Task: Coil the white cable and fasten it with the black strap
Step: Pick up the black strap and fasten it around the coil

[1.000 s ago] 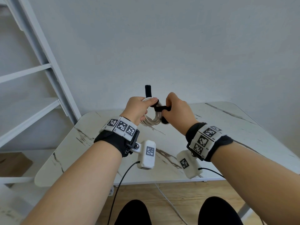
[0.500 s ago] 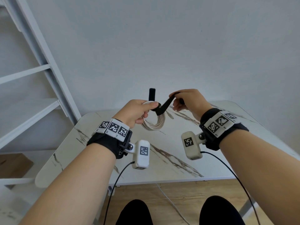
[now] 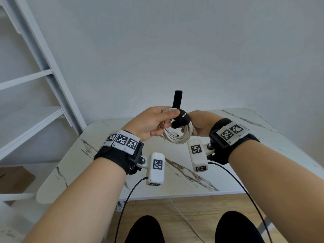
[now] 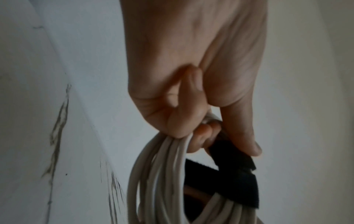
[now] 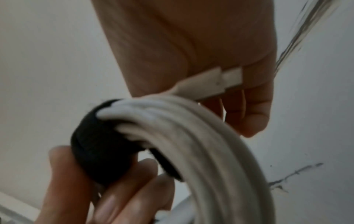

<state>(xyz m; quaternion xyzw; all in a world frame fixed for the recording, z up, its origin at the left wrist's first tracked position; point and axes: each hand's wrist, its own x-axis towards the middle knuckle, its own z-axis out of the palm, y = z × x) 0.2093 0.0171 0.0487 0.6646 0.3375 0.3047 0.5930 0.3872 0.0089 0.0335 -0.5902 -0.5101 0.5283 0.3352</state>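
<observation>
The white cable (image 3: 177, 137) is a small coil held in the air above the table. My left hand (image 3: 164, 120) grips its upper left side, thumb on top by the black strap (image 3: 183, 118). The strap loops round the bundle, and one end (image 3: 177, 100) stands straight up. My right hand (image 3: 198, 123) sits behind the coil's right side with curled fingers, mostly hidden. In the right wrist view the strap (image 5: 99, 144) hugs the coil (image 5: 201, 136), and the cable's plug (image 5: 210, 81) lies against my palm. In the left wrist view my thumb presses the strap (image 4: 235, 171) beside the cable (image 4: 159, 181).
A white marble-patterned table (image 3: 175, 181) lies below the hands, up against a plain wall. A white shelf frame (image 3: 43, 72) stands at the left, with a cardboard box (image 3: 14, 179) low beside it. My knees (image 3: 145, 228) show over the wooden floor.
My right hand, which had pulled the strap's end up and to the right, has come back down behind the coil, bringing the strap round the bundle. My left hand kept its grip.
</observation>
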